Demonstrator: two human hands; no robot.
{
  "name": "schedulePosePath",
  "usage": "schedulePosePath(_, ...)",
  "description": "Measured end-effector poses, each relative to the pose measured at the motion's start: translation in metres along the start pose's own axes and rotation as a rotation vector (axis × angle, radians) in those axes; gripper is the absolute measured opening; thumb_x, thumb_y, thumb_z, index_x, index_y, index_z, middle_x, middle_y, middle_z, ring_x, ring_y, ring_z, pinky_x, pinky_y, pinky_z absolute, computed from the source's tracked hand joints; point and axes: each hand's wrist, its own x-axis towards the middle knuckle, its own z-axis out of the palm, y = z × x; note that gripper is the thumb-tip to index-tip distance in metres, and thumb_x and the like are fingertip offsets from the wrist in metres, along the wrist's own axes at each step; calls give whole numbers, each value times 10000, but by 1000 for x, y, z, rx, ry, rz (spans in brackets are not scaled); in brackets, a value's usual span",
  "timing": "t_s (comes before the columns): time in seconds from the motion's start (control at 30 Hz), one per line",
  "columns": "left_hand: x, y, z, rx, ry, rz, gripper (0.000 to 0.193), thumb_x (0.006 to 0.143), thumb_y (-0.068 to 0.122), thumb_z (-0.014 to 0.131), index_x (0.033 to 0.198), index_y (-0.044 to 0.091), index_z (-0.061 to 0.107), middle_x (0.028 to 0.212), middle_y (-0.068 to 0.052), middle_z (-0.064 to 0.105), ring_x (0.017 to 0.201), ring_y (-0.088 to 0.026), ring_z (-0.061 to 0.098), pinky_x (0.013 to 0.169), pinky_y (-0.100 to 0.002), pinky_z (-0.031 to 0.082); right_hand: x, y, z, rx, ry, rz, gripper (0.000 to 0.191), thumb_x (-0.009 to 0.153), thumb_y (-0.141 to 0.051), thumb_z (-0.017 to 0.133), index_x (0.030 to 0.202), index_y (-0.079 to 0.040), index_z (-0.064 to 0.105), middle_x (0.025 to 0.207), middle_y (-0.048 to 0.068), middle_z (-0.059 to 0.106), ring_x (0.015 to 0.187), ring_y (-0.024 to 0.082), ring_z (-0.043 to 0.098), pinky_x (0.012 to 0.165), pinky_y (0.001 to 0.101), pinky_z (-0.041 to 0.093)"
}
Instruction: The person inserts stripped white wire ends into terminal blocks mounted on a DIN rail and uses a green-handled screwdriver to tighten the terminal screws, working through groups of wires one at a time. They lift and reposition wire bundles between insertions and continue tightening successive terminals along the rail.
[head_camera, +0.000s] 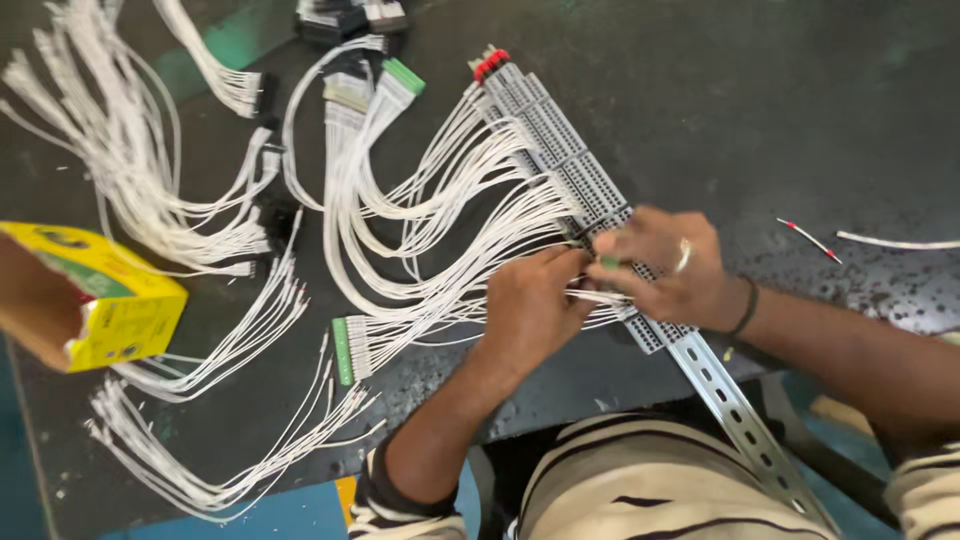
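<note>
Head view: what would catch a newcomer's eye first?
The white wire bundles fanning across the dark table stand out most. They run into a grey terminal strip on a metal rail, where the left hand and right hand meet. A yellow box lies at far left.

We see a grey terminal strip (570, 170) on its metal rail running diagonally under our right hand (665, 265), white wires (450, 250) fanning away beyond our left hand (530, 310).

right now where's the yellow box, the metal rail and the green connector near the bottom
yellow box (125, 318): head view, on its yellow side face
metal rail (735, 412): head view, on the bare slotted end
green connector (343, 351): head view, on its green body
</note>
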Motion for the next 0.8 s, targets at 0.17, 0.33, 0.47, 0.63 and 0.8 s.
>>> schedulePosePath(0.17,3,-5,1,18,-10,38,242,747,182,820,958,107,727,868,-72,730,774,-309,712,664,-441,551,0,28,-5,116,-120,-39,441,820,-92,866,1207,-93,655,791,107,648,610,239,632,520,354,457)
schedulePosePath(0.33,4,-8,3,42,-44,-14,232,744,202,828,935,102,740,849,-65,730,755,-299,713,655,-437,553,43,-12,-12,155,-139,-85,389,850,-61,817,1197,-89,645,848,118,682,689,236,687,586,331,524)
schedulePosePath(0.47,5,-7,-4,50,-46,41,209,726,178,811,928,143,774,851,-55,732,769,-284,718,672,-421,558,63,-42,-45,152,-56,148,115,892,-76,726,1001,-112,728,846,43,731,664,148,701,568,251,570)
schedulePosePath(0.63,0,-13,-23,-170,111,132,173,896,179,714,1041,99,760,835,-47,700,732,-220,688,663,-346,547,61,9,-31,153,295,338,98,951,-36,628,1028,18,655,981,99,612,635,175,597,513,286,519)
schedulePosePath(0.8,2,-22,-24,-510,48,-87,288,1078,174,573,1303,2,626,756,-18,623,669,-97,612,645,-260,518,54,51,-17,152,-296,38,150,915,-19,689,1048,-82,719,933,92,604,804,232,616,688,362,483)
